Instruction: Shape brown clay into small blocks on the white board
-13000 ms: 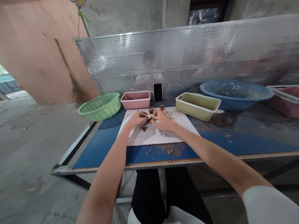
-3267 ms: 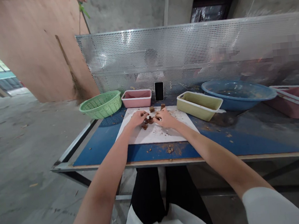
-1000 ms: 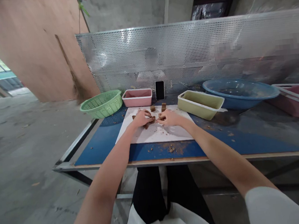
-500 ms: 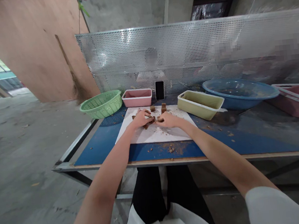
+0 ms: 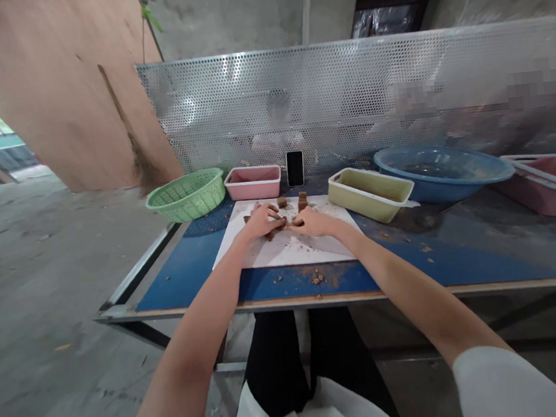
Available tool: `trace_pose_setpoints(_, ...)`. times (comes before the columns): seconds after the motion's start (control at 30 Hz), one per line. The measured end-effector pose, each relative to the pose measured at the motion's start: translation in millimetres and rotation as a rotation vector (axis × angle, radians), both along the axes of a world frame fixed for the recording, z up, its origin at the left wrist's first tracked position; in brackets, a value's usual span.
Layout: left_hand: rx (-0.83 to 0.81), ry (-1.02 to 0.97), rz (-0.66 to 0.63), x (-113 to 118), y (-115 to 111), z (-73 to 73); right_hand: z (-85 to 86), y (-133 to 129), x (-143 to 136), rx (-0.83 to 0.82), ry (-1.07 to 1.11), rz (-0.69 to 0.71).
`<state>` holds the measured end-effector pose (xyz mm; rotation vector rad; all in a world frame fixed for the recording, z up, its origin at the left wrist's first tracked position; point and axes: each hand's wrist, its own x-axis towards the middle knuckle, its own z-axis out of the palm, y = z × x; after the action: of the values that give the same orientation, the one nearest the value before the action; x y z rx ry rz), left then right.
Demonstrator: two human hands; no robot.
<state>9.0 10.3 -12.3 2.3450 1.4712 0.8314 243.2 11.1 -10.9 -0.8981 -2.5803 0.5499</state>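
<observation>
My left hand is over the white board, its fingers curled on a brown, crumbly lump. Facing it from the right, my right hand has its fingers pinched at the near side of the same lump, so part of the lump is hidden. More brown pieces lie beneath and beside the left hand. Behind the hands, a small brown block sits on the board, and a taller brown stack stands to its right. Brown crumbs are scattered over the board.
Along the back stand a green basket, a pink tub, an upright phone, a yellow-green tub, a blue basin and another pink container. Loose chunks lie near the blue table's front edge. A perforated metal screen rises behind.
The whole view has shifted slightly left. Both hands stay at the brown lump with hardly any visible movement.
</observation>
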Motion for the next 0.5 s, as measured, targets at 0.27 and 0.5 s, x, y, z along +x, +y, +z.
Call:
trace_pose_setpoints(0.27,0.004,-0.064,-0.014,-1.5,2.5,-3.6,-1.3,0.8,-0.8,-0.004,-0.036,0.016)
trace_pose_setpoints(0.5,0.002,-0.055,-0.021,-2.5,8.3,-8.7,0.7,1.8,3.4,0.007,0.074,-0.017)
